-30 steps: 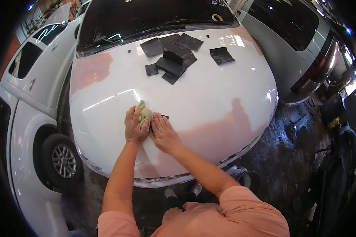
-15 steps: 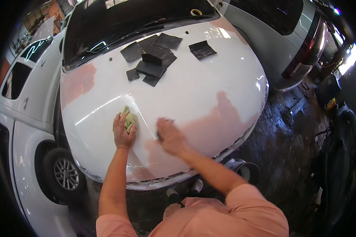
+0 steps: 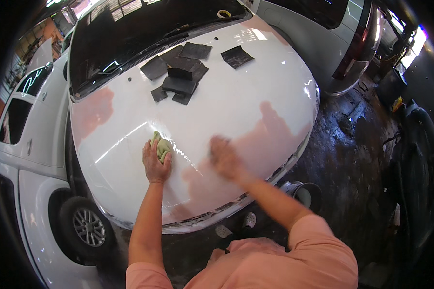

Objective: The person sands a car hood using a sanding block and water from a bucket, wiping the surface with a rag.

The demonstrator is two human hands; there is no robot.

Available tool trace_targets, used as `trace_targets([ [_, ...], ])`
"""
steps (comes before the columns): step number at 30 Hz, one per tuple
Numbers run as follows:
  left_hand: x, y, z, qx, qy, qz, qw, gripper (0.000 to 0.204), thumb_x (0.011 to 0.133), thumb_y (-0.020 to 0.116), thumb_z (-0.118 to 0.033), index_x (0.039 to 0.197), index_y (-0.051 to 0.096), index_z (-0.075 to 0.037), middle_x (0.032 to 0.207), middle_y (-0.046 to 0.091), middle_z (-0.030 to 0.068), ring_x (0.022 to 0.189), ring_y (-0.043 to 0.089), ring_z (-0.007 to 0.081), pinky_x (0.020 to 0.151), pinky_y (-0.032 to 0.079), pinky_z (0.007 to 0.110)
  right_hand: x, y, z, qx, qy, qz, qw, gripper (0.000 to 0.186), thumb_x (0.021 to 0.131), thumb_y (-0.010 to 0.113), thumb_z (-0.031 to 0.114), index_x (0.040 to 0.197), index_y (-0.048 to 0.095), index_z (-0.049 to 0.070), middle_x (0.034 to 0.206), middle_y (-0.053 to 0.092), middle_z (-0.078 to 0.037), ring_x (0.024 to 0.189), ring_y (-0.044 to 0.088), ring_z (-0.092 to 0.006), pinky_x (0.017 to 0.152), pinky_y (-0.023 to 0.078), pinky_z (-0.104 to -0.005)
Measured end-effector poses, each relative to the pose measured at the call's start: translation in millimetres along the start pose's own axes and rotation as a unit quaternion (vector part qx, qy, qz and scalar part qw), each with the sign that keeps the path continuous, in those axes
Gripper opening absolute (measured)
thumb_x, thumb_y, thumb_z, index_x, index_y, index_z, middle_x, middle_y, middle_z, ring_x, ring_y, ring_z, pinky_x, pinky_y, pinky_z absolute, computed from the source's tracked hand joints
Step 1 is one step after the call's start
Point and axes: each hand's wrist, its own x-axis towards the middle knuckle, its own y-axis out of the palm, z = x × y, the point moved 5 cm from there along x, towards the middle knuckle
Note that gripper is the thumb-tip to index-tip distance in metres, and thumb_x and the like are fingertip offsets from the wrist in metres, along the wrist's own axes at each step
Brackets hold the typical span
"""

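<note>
A crumpled light-green cloth (image 3: 163, 149) is gripped in my left hand (image 3: 156, 161), which rests on the white car hood (image 3: 178, 126), left of its middle. To the right, my right hand (image 3: 225, 157) is smeared by motion, low over the hood beside a pinkish-brown patch (image 3: 255, 149). A dark edge shows at its fingers, apparently a piece of black sandpaper; most of it is hidden under the palm. Farther up the hood lie several black sandpaper sheets (image 3: 179, 85), overlapping and partly folded. One separate sheet (image 3: 237, 57) lies to their right.
A roll of tape (image 3: 223, 14) sits at the windshield's base. White vehicle (image 3: 46, 125) stands close on the left, a silver one (image 3: 301, 41) at the far right. By the front bumper is a bucket (image 3: 305, 195). The dark floor (image 3: 345, 144) looks wet.
My right hand has swept to the right and slightly up across the hood. The left hand keeps the cloth in nearly the same place on the hood. The whole view has shifted a little.
</note>
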Motion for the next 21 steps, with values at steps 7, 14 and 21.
trace_targets([
  [7,16,22,-47,-0.035,0.025,-0.02,0.999,0.079,0.092,0.076,-0.045,0.157,0.047,-0.014,0.166,0.037,0.0244,0.153,0.034,0.0476,0.125,0.031,0.058,27,-37,-113,-0.457,0.203,0.0,0.866,0.072,0.11,0.041,0.037,0.155,0.035,-0.018,0.162,0.039,-0.037,0.15,0.04,-0.0499,0.126,0.032,-0.0532],
  [14,-8,6,-27,0.075,0.018,-0.041,0.996,0.084,0.088,0.081,-0.048,0.159,0.047,-0.021,0.169,0.036,0.0169,0.154,0.029,0.0519,0.123,0.029,0.068,-11,-15,8,-0.002,-0.005,0.017,1.0,0.077,0.106,0.047,0.042,0.161,0.031,-0.01,0.166,0.036,-0.028,0.15,0.04,-0.041,0.127,0.027,-0.0552],
  [21,-11,77,-204,-0.008,0.102,0.013,0.995,0.065,0.082,0.088,-0.038,0.139,0.064,-0.02,0.161,0.047,0.0157,0.151,0.034,0.0533,0.12,0.033,0.068,60,-118,-256,-0.104,0.196,-0.008,0.975,0.079,0.112,0.038,0.051,0.164,0.026,-0.007,0.175,0.021,-0.026,0.163,0.019,-0.0372,0.133,0.013,-0.0506],
])
